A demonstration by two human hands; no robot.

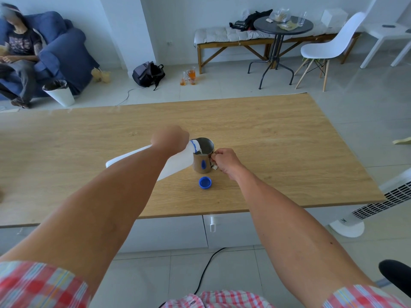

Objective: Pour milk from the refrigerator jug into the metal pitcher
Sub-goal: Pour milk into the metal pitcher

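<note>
The pour is on, right at the centre of the frame. The left hand (170,140) is wrapped over the top of the white milk jug (178,160), fingers hidden round its far side, and the jug is tipped well past level. Its long axis runs from the raised base at centre left, showing beside the forearm, down to the blue-ringed mouth at the right. That mouth hangs just over the rim of the metal pitcher (203,157), and a thin white stream drops inside.

The right hand (225,161) pinches the pitcher's handle on its right side, holding it upright on the bench (278,138). So the jug comes in from the left and the steadying hand from the right, with the pitcher between them. The blue cap (205,182) lies open side up on the bench, just below the pitcher in the frame and clear of both hands.

My read is that everything turns on the jug mouth keeping over that rim. If the jug tips further or drifts left, milk lands on the wood. How full the pitcher is I cannot tell.
</note>
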